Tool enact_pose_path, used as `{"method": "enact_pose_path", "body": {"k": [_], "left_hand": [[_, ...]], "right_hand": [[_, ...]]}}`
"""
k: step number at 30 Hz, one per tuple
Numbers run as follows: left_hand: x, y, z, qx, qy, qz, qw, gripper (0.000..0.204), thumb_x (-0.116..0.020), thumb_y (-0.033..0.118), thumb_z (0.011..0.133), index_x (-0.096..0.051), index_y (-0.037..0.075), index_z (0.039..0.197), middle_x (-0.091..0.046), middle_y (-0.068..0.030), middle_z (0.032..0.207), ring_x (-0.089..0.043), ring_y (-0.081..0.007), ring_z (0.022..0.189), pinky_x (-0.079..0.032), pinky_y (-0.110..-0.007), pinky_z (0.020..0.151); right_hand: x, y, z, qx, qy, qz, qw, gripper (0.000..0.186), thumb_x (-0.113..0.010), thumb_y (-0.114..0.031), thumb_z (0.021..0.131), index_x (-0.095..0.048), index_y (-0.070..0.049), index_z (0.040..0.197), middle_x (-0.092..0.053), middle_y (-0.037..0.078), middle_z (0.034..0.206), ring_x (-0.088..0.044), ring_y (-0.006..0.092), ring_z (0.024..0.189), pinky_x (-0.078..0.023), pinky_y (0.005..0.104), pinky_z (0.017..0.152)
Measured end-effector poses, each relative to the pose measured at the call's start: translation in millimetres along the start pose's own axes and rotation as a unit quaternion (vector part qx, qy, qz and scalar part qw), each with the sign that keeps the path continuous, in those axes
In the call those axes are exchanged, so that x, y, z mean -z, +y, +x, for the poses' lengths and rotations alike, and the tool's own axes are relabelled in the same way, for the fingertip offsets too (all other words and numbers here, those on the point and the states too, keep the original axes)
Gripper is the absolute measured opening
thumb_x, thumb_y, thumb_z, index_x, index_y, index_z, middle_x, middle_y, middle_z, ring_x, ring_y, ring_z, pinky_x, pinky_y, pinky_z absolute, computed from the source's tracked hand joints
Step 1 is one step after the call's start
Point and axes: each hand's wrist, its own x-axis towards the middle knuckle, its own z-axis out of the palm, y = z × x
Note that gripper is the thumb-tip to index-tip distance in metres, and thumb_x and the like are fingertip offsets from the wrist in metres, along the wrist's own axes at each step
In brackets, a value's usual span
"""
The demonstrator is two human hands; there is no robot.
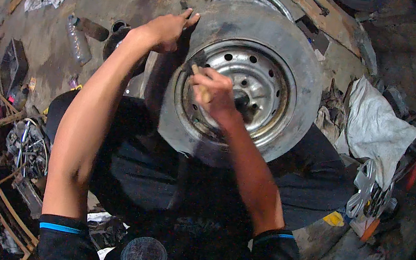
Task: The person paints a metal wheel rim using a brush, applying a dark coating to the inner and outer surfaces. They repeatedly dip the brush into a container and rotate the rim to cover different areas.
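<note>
A dark tyre (304,90) on a silver wheel (272,96) faces us between our trousered legs (144,158), probably placed there for easy reach. Our right hand (215,92) grasps what looks like a wooden-handled brush (195,69) at the wheel's left edge. Our left hand (166,31), fingers loosely extended, seems to steady the tyre. Left, a clear bottle (77,41); right, grey cloth (378,123).

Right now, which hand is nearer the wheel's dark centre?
Right: the right hand grips a tool left of the dark centre; the left hand is farther, at the tire's upper-left edge.
</note>
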Motion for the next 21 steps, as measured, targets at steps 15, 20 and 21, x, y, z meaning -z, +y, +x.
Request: {"method": "enact_pose_path", "body": {"k": [15, 20, 21], "left_hand": [[4.4, 1.3, -8.4, -0.002, 0.028, -0.023, 0.999, 0.1, -0.064, -0.009, 0.067, -0.023, 0.017, 0.155, -0.025, -0.0159, 0.158, -0.054, -0.0417, 0.121, -0.048, -0.046, 0.101], [-2.6, -5.7, -4.6, -0.013, 0.023, -0.019, 0.999, 0.101, -0.065, -0.007, 0.065, -0.024, 0.015, 0.154, -0.025, -0.0186, 0.156, -0.056, -0.0453, 0.115, -0.047, -0.049, 0.099], [-5.2, -6.9, -6.6, -0.026, 0.05, -0.02, 0.998, 0.102, -0.067, -0.005, 0.063, -0.024, 0.015, 0.154, -0.026, -0.02, 0.155, -0.057, -0.0473, 0.111, -0.047, -0.05, 0.098]], "right_hand": [[32.2, 9.6, 24.3, -0.047, 0.122, 0.047, 0.99, 0.014, -0.064, -0.006, 0.075, -0.068, -0.004, 0.088, -0.069, 0.015, 0.083, -0.068, 0.0317, 0.073, -0.055, 0.0387, 0.069], [10.3, -12.2, 12.1, 0.007, 0.021, -0.022, 1.0, 0.012, -0.066, 0.0, 0.074, -0.068, -0.003, 0.086, -0.069, 0.013, 0.081, -0.069, 0.0309, 0.076, -0.055, 0.0372, 0.07], [19.5, 5.5, 17.8, 0.005, 0.039, 0.01, 0.999, 0.012, -0.066, -0.001, 0.074, -0.068, -0.003, 0.086, -0.069, 0.013, 0.082, -0.069, 0.031, 0.076, -0.055, 0.0374, 0.07]]}}
